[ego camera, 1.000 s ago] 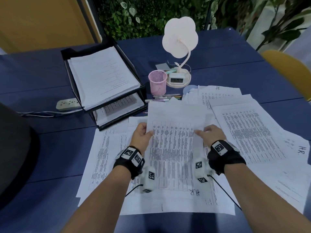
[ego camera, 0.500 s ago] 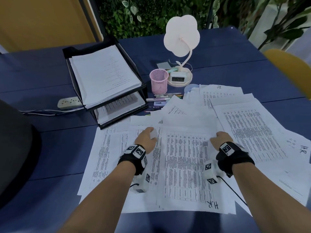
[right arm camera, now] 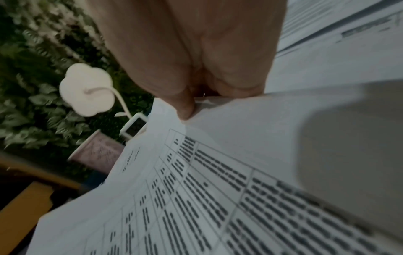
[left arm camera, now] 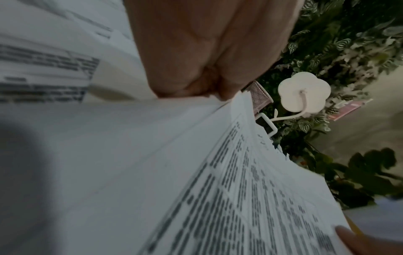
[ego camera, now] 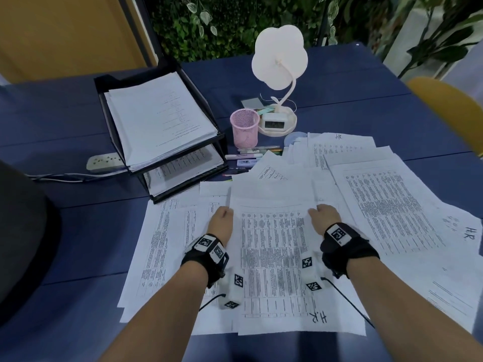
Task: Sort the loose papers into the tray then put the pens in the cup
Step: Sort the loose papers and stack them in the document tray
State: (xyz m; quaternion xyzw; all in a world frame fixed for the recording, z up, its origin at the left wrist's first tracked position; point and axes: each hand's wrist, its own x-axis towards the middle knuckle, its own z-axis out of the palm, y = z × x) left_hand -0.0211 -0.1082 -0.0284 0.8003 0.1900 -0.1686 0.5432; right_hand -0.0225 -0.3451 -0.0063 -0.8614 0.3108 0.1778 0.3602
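1. Dark blue counter [ego camera: 339,131] fills the head view, with a leafy green wall [ego camera: 235,24] behind it and a yellow chair [ego camera: 449,105] at the right edge.
2. Loose papers [ego camera: 386,210] lie fanned across the near half, overlapping (several marked "HR" by hand).
3. Black two-tier tray [ego camera: 220,138] sits at the far left, a paper stack in each tier.
4. One printed sheet [ego camera: 274,257] is held at its far corners: the left hand [ego camera: 222,223] pinches the left corner, the right hand [ego camera: 324,215] the right, thumbs on top in both wrist views.
5. White flower-shaped lamp [ego camera: 279,57] stands behind a small clock [ego camera: 274,121].
6. Pink mesh cup [ego camera: 244,128] stands just right of the tray.
7. Pens [ego camera: 248,159] lie on the counter in front of the cup, partly under the papers.
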